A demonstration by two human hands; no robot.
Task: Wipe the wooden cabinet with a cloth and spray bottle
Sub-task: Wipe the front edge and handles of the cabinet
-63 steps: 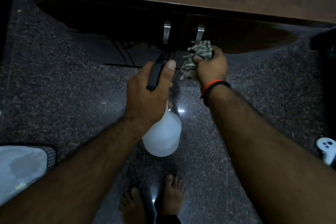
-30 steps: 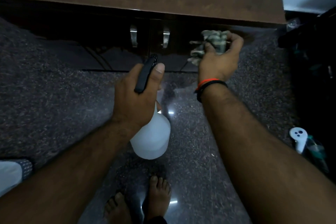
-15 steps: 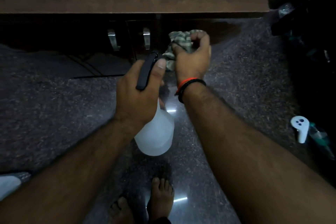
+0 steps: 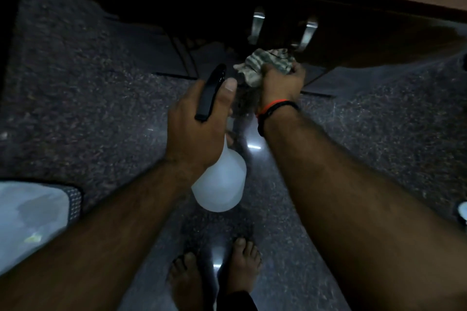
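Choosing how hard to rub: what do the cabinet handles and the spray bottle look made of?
Cabinet handles: probably brushed or polished metal; silvery, with a bright sheen. Spray bottle: translucent white plastic body, matte; glossy black plastic trigger head, gripped by the left hand.

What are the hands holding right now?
Left hand: closed around the spray bottle.
Right hand: closed around the striped cloth, against the wooden cabinet.

Both arms are reaching forward; the left hand (image 4: 197, 129) is gripping, thumb up, and the right hand (image 4: 281, 82) is seemingly clenching.
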